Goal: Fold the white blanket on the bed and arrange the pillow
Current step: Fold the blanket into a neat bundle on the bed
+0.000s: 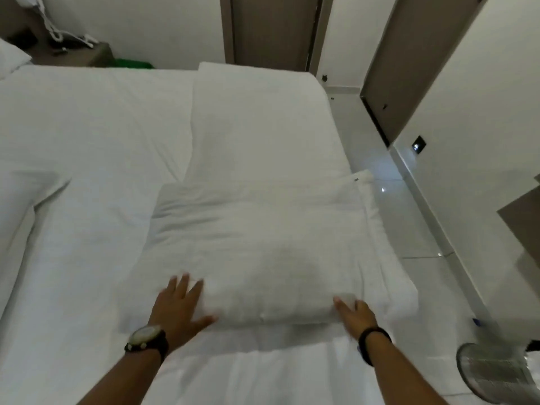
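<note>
The white blanket (pixel 257 127) lies as a long folded strip along the right side of the bed (pixel 87 135). Its near part is doubled over into a thick square pad (pixel 263 235) close to me. My left hand (pixel 179 306) rests flat with fingers spread on the pad's near left corner. My right hand (pixel 355 314) presses on the pad's near right corner, fingers extended, blurred by motion. Both wrists wear dark bands, the left one a watch. A white pillow (pixel 11 58) peeks in at the far left edge.
A bedside table (pixel 79 54) with a corded phone stands at the far left. A glossy tiled floor (pixel 409 229) runs along the bed's right edge. A standing fan (pixel 493 372) is at the lower right. Brown door panels (pixel 274 30) line the far wall.
</note>
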A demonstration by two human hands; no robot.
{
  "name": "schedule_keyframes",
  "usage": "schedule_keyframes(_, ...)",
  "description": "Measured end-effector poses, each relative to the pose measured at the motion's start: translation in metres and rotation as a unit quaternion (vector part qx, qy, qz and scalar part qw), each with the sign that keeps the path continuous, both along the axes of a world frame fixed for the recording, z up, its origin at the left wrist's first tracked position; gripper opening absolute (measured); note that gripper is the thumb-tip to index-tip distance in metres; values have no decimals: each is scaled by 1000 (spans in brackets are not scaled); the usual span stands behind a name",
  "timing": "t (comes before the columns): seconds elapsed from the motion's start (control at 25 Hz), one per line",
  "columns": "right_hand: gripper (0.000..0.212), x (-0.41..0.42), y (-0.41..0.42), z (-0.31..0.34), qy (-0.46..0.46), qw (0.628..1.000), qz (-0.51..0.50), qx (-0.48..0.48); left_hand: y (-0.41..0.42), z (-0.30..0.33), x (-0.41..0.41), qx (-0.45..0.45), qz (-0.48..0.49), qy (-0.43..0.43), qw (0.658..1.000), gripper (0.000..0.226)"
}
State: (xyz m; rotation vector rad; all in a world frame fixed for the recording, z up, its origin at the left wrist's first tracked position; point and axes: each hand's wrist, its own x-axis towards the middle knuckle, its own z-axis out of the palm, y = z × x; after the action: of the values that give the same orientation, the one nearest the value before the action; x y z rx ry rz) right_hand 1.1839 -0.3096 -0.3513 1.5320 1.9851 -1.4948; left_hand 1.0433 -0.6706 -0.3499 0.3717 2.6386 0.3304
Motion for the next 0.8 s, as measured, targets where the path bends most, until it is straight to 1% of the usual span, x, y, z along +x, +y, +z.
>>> schedule_keyframes(0.04,81,7,-4,-15,8,998,-66,-5,-7,-12,15,11,53,32,998,130)
schedule_keyframes(0.08,81,9,-5,-28,26,986,-162,-5,-11,-20,29,48,164,53,984,124)
schedule_keyframes(0.12,86,8,-6,-34,37,961,-274,-23,-10,-21,45,96,305,78,944,120)
schedule_keyframes(0.16,94,6,-7,-36,55,925,-370,-64,-7,-19,57,168,460,51,870,121)
schedule_keyframes(0.2,101,4,-8,-36,64,893,-430,-114,1,-16,64,284,577,-20,766,122)
schedule_keyframes(0.24,106,0,-4,-39,73,872,-461,-147,12,-15,69,385,634,-106,662,116)
schedule_keyframes(0.28,110,-5,0,-42,87,861,-467,-180,21,-16,69,465,647,-183,576,104)
schedule_keyframes(0.32,110,-9,4,-47,111,855,-463,-205,27,-20,61,509,648,-227,519,91)
schedule_keyframes(0.36,112,-13,8,-51,123,857,-454,-210,30,-26,51,534,652,-239,483,88)
schedule_keyframes(0.4,113,-15,14,-60,128,860,-451,-201,30,-35,41,542,662,-231,463,93)
schedule_keyframes(0.48,107,-20,21,-61,128,868,-446,-178,27,-53,25,525,692,-200,453,109)
schedule_keyframes(0.52,98,-20,23,-57,135,868,-446,-174,24,-58,20,519,700,-175,459,109)
schedule_keyframes(0.56,87,-21,24,-50,149,865,-447,-171,22,-57,17,521,698,-152,467,100)
schedule_keyframes(0.6,78,-19,24,-41,163,863,-445,-174,23,-46,16,530,692,-136,471,85)
schedule_keyframes(0.64,72,-15,24,-33,175,861,-442,-179,25,-32,18,539,685,-126,473,72)
schedule_keyframes(0.68,67,-11,25,-24,182,863,-436,-180,28,-19,21,543,683,-122,472,65)
schedule_keyframes(0.8,55,5,29,0,198,868,-419,-180,35,16,38,555,674,-105,476,66)
